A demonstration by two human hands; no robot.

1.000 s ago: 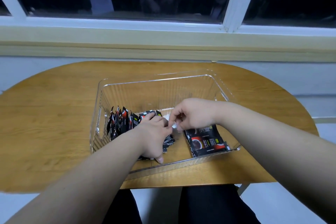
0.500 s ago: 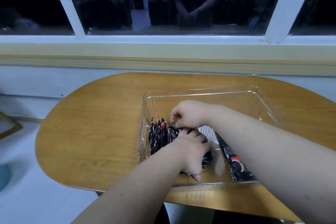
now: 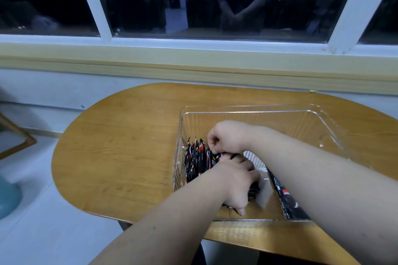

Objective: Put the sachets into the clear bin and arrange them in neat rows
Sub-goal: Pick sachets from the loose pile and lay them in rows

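Note:
A clear bin (image 3: 247,108) stands on the oval wooden table (image 3: 120,153). Inside, at its left end, several black-and-red sachets (image 3: 195,159) stand on edge in a row. My right hand (image 3: 228,136) reaches across the bin and pinches the top of a sachet at the row's right end. My left hand (image 3: 235,180) curls round the near side of the standing sachets, its thumb down on the bin floor. More flat black sachets (image 3: 287,200) lie by the front wall, partly hidden under my right forearm.
The table stands against a wall under a dark window (image 3: 193,0) with white frames. A wooden frame (image 3: 19,142) and a pale blue object (image 3: 7,198) are on the floor to the left. The bin's right half holds nothing I can see.
The view has swung left, so the bin sits further right in frame. My right hand moved left from the bin's middle onto the standing row; my left hand stays against the sachets.

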